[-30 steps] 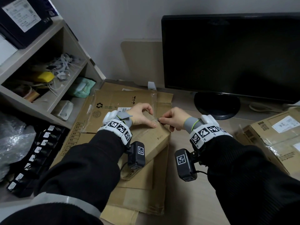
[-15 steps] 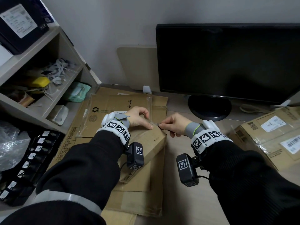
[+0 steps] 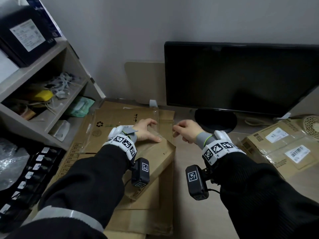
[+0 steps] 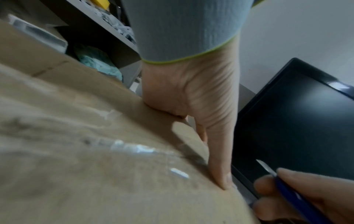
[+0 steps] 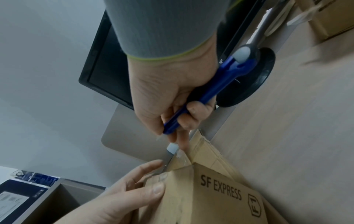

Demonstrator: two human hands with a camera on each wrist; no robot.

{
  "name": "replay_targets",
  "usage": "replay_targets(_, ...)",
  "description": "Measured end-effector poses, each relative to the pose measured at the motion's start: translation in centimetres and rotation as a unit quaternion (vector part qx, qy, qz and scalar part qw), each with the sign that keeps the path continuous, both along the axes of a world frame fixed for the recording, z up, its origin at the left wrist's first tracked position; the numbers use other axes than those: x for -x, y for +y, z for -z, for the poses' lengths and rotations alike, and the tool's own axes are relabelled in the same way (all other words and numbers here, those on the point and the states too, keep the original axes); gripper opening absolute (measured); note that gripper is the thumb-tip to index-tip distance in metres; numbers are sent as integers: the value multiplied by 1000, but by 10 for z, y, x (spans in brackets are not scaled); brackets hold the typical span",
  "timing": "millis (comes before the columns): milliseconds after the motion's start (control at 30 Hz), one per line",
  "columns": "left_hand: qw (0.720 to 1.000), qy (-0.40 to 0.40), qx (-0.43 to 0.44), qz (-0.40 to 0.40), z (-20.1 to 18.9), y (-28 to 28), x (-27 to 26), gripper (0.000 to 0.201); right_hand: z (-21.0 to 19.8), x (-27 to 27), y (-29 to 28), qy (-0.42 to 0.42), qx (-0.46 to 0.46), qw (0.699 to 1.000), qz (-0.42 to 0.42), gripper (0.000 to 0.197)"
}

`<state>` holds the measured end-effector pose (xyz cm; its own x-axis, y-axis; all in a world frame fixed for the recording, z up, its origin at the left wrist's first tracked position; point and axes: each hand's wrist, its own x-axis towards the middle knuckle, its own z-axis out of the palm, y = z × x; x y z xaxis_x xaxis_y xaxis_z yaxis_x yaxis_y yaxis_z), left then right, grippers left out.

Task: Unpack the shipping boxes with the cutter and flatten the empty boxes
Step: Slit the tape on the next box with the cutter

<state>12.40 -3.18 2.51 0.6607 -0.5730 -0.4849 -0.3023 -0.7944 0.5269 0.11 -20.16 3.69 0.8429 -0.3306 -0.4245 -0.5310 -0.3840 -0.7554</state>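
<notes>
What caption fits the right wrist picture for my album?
Right hand grips a blue cutter above the SF Express box.

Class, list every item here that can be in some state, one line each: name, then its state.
SF Express box: closed, taped, held down.
Cutter: blade out, clear of the box.
Left hand: resting on the box.
Right hand: gripping the cutter.
Monitor: off.
Flattened cardboard: lying flat.

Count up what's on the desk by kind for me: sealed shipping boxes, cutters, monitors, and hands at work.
Sealed shipping boxes: 2, the box under the left hand and the box at the right.
Cutters: 1, the blue cutter held in the right hand.
Monitors: 1, the monitor.
Hands: 2.
Total: 6.
</notes>
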Motion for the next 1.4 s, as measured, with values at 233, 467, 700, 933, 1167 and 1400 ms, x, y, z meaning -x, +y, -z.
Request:
replay_targets(233, 986, -97, -108, -78, -14, 27, -5, 64, -8, -14, 13, 5, 66, 997, -28, 21)
replay_targets(467, 980, -63, -102, -160, -7, 84, -14, 46, -6, -23, 30, 9, 110, 992, -63, 25)
replay_targets(700, 983, -120, -50, -129, -16, 91, -21, 100, 0, -24, 23, 4, 125, 991, 45, 30)
replay_targets(933, 987, -149, -61, -1, -17, 0, 26, 80, 13, -16, 15, 42, 90, 993, 64, 31)
replay_targets(1167, 983, -136, -124, -18, -4, -37, 33, 74, 16, 1, 1, 20, -15, 998, 58, 11)
replay_targets(1400, 979, -88, -181, -23, -8, -45, 18, 56, 18, -3, -2, 45, -79, 996, 12, 13)
